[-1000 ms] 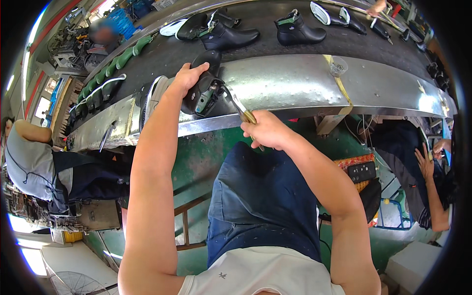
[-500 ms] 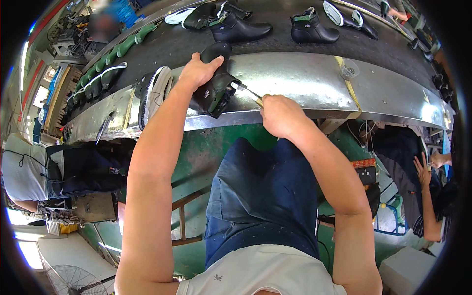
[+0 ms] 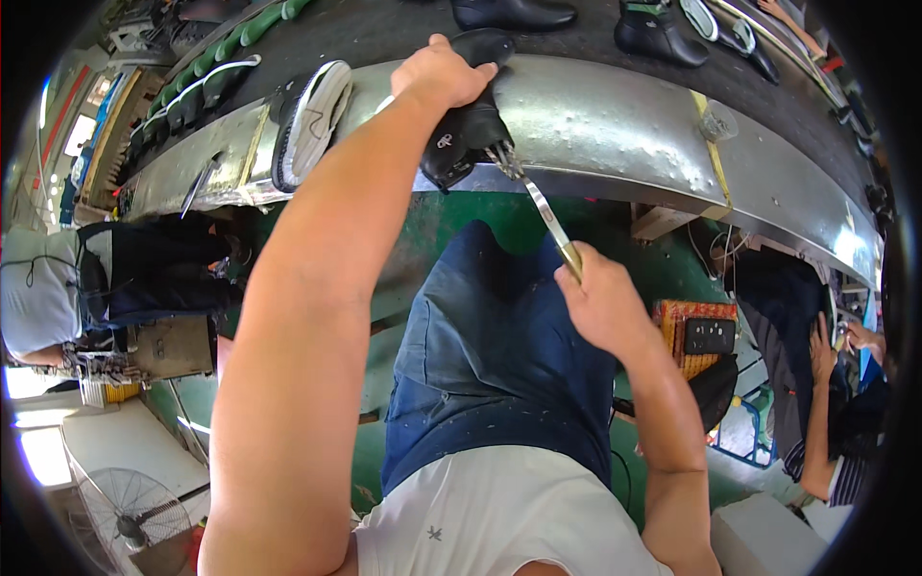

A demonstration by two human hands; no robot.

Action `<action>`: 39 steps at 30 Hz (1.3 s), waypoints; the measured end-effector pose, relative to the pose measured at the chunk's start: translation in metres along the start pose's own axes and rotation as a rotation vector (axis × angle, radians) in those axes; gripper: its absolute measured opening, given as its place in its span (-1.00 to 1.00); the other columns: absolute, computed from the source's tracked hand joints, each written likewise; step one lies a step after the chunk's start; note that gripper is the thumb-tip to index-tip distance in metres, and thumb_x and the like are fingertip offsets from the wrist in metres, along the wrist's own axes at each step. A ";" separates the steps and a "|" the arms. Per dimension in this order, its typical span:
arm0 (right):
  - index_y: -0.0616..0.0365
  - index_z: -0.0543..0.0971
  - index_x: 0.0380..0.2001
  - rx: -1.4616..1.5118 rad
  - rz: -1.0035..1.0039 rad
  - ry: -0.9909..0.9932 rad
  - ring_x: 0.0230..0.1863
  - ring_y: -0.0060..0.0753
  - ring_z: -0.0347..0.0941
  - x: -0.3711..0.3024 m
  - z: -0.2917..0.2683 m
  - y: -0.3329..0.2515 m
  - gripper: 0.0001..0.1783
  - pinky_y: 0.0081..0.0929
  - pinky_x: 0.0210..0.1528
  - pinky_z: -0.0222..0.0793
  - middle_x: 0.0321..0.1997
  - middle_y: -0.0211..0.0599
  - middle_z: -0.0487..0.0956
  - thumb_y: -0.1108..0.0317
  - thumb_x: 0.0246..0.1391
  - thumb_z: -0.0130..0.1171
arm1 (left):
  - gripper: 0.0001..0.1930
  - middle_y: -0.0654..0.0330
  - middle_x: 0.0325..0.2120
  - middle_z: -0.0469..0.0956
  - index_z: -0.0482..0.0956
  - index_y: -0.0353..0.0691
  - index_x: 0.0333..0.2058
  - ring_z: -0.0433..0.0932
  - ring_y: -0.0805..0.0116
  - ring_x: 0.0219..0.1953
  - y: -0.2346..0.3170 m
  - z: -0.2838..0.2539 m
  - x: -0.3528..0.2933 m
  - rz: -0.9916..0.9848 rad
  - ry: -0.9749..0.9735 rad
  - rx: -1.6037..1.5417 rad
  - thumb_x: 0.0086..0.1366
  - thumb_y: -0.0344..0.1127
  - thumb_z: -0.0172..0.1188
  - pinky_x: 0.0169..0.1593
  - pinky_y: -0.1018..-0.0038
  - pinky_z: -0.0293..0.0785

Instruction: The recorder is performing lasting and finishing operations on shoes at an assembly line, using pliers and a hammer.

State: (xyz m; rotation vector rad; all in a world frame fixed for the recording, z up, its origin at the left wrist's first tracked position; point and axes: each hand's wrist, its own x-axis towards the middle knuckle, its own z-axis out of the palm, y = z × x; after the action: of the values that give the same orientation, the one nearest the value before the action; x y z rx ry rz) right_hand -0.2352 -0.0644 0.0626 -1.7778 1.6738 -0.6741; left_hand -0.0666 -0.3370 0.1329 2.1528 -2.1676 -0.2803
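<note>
My left hand [image 3: 440, 75] grips a black ankle boot [image 3: 465, 136] by its foot, and the boot's opening is turned toward me over the metal bench edge [image 3: 595, 106]. In my closed right hand [image 3: 610, 300] is a hand tool [image 3: 549, 217] with a flat metal shank and a yellowish handle. Its far end meets the rim of the boot's opening, where something grey and jagged shows; I cannot make out what that is. A pale-soled black shoe [image 3: 317, 120] stands on its side on the metal, left of the boot.
Along the dark belt [image 3: 384, 29] behind the metal ledge lie several black boots [image 3: 661, 34] and green boot pieces [image 3: 259, 26]. A clear cup [image 3: 718, 123] stands on the ledge at right. Co-workers are at both sides. A stool with a woven seat [image 3: 684, 322] stands near my right arm.
My right hand has moved nearer to me and to the right with the tool, exposing more of its shank. My left hand and the boot have shifted right and tilted. The whole view has moved.
</note>
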 end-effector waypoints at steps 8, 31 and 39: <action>0.38 0.48 0.03 -0.015 0.081 -0.081 -0.02 0.25 0.54 0.005 -0.002 0.001 -0.60 0.04 0.06 0.41 -0.11 0.22 0.61 0.25 0.30 0.10 | 0.01 -0.05 0.19 0.52 0.24 -0.29 0.33 0.50 0.05 0.25 -0.004 0.000 -0.008 -0.015 -0.023 -0.050 0.16 0.42 0.20 0.25 0.22 0.43; 0.35 0.55 -0.20 -0.623 -0.066 -0.033 -0.11 0.05 0.64 0.069 -0.029 -0.004 -0.78 -0.15 -0.05 0.58 -0.16 0.11 0.65 0.48 0.08 0.13 | -0.04 -0.02 0.14 0.56 0.26 -0.25 0.32 0.54 0.06 0.20 0.002 0.000 -0.014 -0.021 -0.009 -0.033 0.17 0.38 0.21 0.21 0.23 0.47; 0.31 0.54 -0.23 -0.439 0.030 -0.122 -0.08 0.10 0.61 0.057 -0.033 0.011 -0.75 -0.03 -0.04 0.50 -0.22 0.11 0.64 0.30 0.26 0.11 | -0.05 -0.02 0.16 0.55 0.27 -0.24 0.32 0.53 0.06 0.21 -0.001 0.000 -0.011 -0.019 -0.005 -0.036 0.17 0.39 0.21 0.22 0.23 0.46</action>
State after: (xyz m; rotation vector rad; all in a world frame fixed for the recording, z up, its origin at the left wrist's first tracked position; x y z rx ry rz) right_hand -0.2618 -0.1243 0.0753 -2.0355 1.8596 -0.1839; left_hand -0.0657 -0.3257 0.1341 2.1572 -2.1287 -0.3245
